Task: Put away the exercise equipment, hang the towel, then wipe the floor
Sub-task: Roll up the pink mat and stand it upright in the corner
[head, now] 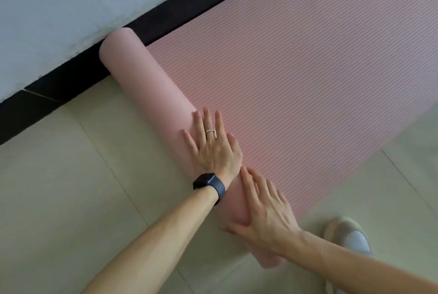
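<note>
One pink exercise mat (296,75) lies on the pale tiled floor (59,199), partly rolled: its roll (147,90) runs from the dark skirting (59,85) at upper left down to the lower centre, the ribbed flat part spreading to the upper right. Two hands rest on the roll. The left hand (214,147), with one ring (211,131) and one dark watch (208,183), lies flat, fingers spread. The right hand (265,215) presses lower down, fingers extended, thumb against the roll's near side. One shoe (350,237) shows at lower right.

Both hands (213,149) rest on the mat's roll (151,94) beside the wall (59,9).
</note>
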Available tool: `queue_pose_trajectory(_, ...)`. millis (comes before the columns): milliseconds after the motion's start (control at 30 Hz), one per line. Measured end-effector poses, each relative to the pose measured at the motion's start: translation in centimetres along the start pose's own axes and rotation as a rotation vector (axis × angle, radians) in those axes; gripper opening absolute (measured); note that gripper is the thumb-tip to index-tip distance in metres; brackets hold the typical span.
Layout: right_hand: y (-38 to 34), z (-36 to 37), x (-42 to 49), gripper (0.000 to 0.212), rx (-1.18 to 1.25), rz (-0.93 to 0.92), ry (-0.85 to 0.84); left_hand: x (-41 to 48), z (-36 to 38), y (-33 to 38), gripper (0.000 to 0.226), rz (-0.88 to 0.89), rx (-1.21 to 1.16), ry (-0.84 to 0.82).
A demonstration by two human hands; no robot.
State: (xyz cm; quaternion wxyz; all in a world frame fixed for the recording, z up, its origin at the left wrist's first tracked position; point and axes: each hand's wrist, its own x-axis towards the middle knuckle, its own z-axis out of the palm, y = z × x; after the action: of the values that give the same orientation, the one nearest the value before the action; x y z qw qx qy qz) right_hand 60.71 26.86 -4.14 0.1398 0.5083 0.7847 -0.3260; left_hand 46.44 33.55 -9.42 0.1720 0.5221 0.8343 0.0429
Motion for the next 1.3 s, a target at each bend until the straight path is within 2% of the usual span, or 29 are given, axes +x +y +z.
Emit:
queue_pose_trajectory(100,0.0,2.0,-0.1,0.12,0.033,0.023,0.097,0.0,-1.8,0.2,0.059,0.051,-0.102,-0.082)
queue_pose_trajectory(133,0.6,1.7,0.0,0.118,0.068,0.011,0.109,0.0,-3.1,-0.4,0.055,0.119,-0.165,-0.092)
queue_pose_trajectory(200,1.9,1.0,0.2,0.116,0.097,-0.003,0.092,0.8,-6.2,-3.2,0.048,0.395,-0.233,-0.034)
queue_pose_trajectory(267,2.9,-0.1,0.4,0.113,0.126,0.011,0.075,2.8,-8.9,-7.0,0.06,0.734,-0.006,0.027)
queue_pose_trajectory(300,3.1,-0.7,0.6,0.109,0.141,0.021,0.059,4.1,-10.0,-8.8,0.076,0.87,0.231,-0.014)
queue_pose_trajectory(367,3.4,-1.7,1.3,0.104,0.167,0.064,0.012,6.8,-10.9,-10.6,0.108,1.006,0.653,-0.171)
queue_pose_trajectory(433,3.3,-2.5,1.6,0.105,0.195,0.143,0.005,8.5,-10.3,-9.7,0.12,1.018,0.804,-0.243)
queue_pose_trajectory(467,2.9,-2.5,1.4,0.104,0.208,0.206,0.056,9.0,-9.7,-8.5,0.121,1.0,0.819,-0.242)
queue_pose_trajectory(567,-0.6,-0.9,0.0,0.09,0.162,0.305,0.417,10.1,-8.7,-4.5,0.112,0.921,0.783,-0.239)
queue_pose_trajectory(600,-2.0,0.0,-0.4,0.091,0.128,0.306,0.484,10.5,-8.7,-3.4,0.106,0.915,0.758,-0.251)
queue_pose_trajectory(667,-3.5,1.6,-0.2,0.112,0.055,0.347,0.445,11.6,-8.8,-1.7,0.101,0.934,0.742,-0.279)
queue_pose_trajectory(733,-2.6,2.0,1.1,0.126,-0.019,0.389,0.375,12.3,-9.1,-0.9,0.109,0.967,0.745,-0.28)
queue_pose_trajectory(800,-0.2,0.8,2.3,0.117,-0.069,0.391,0.342,12.2,-9.6,-0.9,0.118,1.01,0.682,-0.188)
queue_pose_trajectory(900,3.3,-2.8,2.8,0.11,-0.024,0.359,0.238,11.8,-9.6,-2.1,0.113,1.09,0.52,-0.011)
queue_pose_trajectory(1000,6.5,-6.1,3.4,0.108,0.192,0.316,0.133,12.5,-9.3,-1.4,0.12,0.987,0.707,-0.092)
queue_pose_trajectory(1067,7.4,-7.6,4.1,0.112,0.217,0.359,0.097,13.6,-8.8,0.6,0.119,0.936,0.786,-0.153)
queue_pose_trajectory(1200,4.2,-5.3,3.6,0.122,0.079,0.468,0.287,14.7,-8.8,4.0,0.1,0.929,0.789,-0.204)
queue_pose_trajectory(1300,1.9,-2.2,3.2,0.127,-0.062,0.498,0.348,14.3,-9.7,4.3,0.08,0.949,0.768,-0.208)
